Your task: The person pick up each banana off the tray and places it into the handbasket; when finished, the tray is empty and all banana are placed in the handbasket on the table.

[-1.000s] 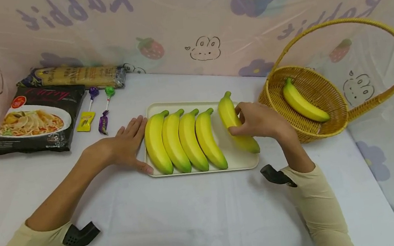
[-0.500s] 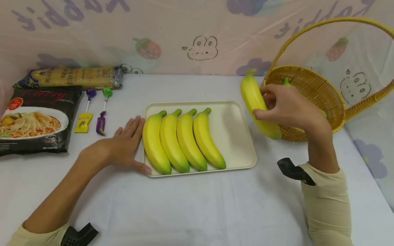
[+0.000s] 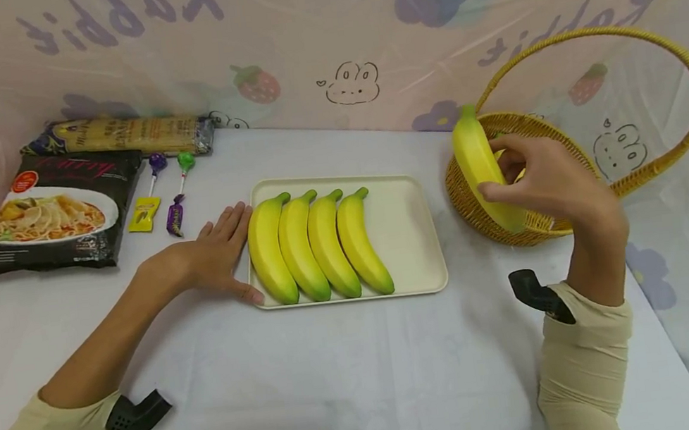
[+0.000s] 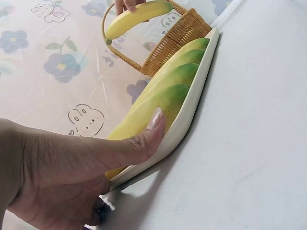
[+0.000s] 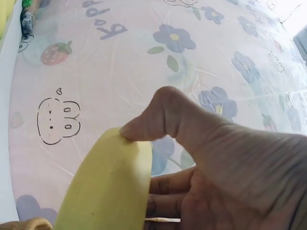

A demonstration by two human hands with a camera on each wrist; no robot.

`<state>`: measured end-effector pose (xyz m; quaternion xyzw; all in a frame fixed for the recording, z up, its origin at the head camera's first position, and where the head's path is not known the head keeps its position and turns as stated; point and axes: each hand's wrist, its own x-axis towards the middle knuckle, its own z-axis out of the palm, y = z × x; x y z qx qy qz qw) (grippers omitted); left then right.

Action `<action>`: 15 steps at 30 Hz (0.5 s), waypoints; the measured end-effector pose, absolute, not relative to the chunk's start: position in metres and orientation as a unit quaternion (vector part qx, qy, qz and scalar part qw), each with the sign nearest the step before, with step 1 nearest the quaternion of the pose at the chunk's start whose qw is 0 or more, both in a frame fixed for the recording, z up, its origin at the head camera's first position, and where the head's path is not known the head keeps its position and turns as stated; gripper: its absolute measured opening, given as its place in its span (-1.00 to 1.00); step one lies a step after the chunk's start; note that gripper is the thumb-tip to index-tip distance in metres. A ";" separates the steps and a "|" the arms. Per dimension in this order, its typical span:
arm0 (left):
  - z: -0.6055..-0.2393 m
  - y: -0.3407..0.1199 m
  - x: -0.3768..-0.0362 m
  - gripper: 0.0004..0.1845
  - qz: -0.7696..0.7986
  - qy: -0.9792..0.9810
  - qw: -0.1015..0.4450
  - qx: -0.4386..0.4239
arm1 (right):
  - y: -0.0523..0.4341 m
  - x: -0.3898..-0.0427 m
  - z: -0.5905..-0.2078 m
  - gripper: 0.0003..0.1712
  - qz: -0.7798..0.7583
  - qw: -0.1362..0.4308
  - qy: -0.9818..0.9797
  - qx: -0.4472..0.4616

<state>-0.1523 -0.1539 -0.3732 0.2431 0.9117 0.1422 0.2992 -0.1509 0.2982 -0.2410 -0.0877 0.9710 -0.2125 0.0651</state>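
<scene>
My right hand (image 3: 557, 180) pinches a yellow banana (image 3: 480, 164) between thumb and fingers, stem pointing away, over the near left side of the wicker basket (image 3: 479, 217). In the right wrist view the thumb presses on the banana (image 5: 108, 187) and the fingers lie behind it. Several more bananas (image 3: 272, 251) lie side by side on the left part of a cream tray (image 3: 407, 236). My left hand (image 3: 212, 258) rests flat at the tray's left edge, its thumb over the near corner. The left wrist view shows that thumb (image 4: 144, 139) against the rim, beside the nearest banana.
A black noodle packet (image 3: 57, 212) lies at the left, with a spaghetti pack (image 3: 131, 136) behind it. Two lollipops, one with a green head (image 3: 186, 162), and two wrapped sweets, one yellow (image 3: 144, 214), lie beside it. The basket's tall handle (image 3: 684, 63) arches up at the right.
My right hand has lifted the banana off the tray's right side and carried it rightward to over the basket. The left hand stays at the tray's edge.
</scene>
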 end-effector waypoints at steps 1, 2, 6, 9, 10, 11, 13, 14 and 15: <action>-0.373 -0.154 -0.152 0.63 0.143 0.912 0.298 0.243 | 0.300 -0.150 -0.240 -0.37 -0.209 0.060 0.972 -0.087; -0.373 -0.154 -0.152 0.63 0.142 0.912 0.299 0.243 | 0.302 -0.150 -0.239 -0.36 -0.210 0.057 0.972 -0.086; -0.373 -0.154 -0.152 0.63 0.143 0.911 0.300 0.243 | 0.311 -0.148 -0.237 -0.34 -0.212 0.052 0.972 -0.088; -0.374 -0.154 -0.152 0.64 0.142 0.912 0.300 0.242 | 0.317 -0.147 -0.236 -0.31 -0.218 0.058 0.970 -0.087; -0.374 -0.154 -0.152 0.64 0.143 0.912 0.300 0.242 | 0.319 -0.146 -0.236 -0.31 -0.219 0.058 0.970 -0.085; -0.374 -0.154 -0.152 0.63 0.143 0.912 0.297 0.243 | 0.320 -0.146 -0.235 -0.30 -0.219 0.059 0.970 -0.084; -0.373 -0.154 -0.152 0.63 0.142 0.912 0.298 0.243 | 0.323 -0.145 -0.234 -0.29 -0.218 0.061 0.971 -0.082; -0.373 -0.154 -0.152 0.63 0.141 0.912 0.299 0.243 | 0.325 -0.145 -0.234 -0.29 -0.218 0.061 0.971 -0.080; -0.372 -0.153 -0.152 0.63 0.142 0.912 0.298 0.245 | 0.326 -0.145 -0.233 -0.28 -0.218 0.060 0.971 -0.079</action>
